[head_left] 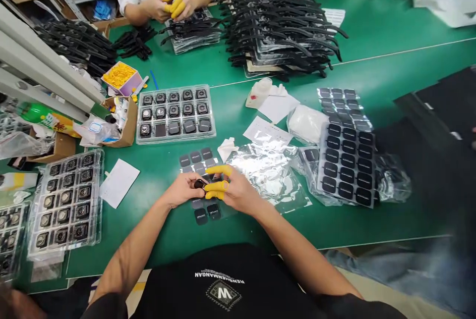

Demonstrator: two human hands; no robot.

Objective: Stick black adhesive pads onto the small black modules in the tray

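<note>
Over a sheet of dark square stickers (201, 216), my left hand (183, 190) is closed on a small black smartwatch body (200, 184). My right hand (238, 191) wears yellow finger cots, and its fingertips pinch at the watch body's right side. Whether a film or sticker is also between those fingertips I cannot tell. Beyond my hands lies a clear plastic tray (175, 135) of watch bodies in rows; one of its front pockets looks flat and dark. A crumpled white tissue (227, 149) is just past the sticker sheet.
More watch trays (97, 200) stand at left, beside a white paper (119, 183). Clear film (260, 175) and stacked sticker sheets (347, 160) lie at right. A box of yellow finger cots (121, 77) sits behind. Across the table, a person's cotted hands (174, 8) work near piles of black straps (278, 31).
</note>
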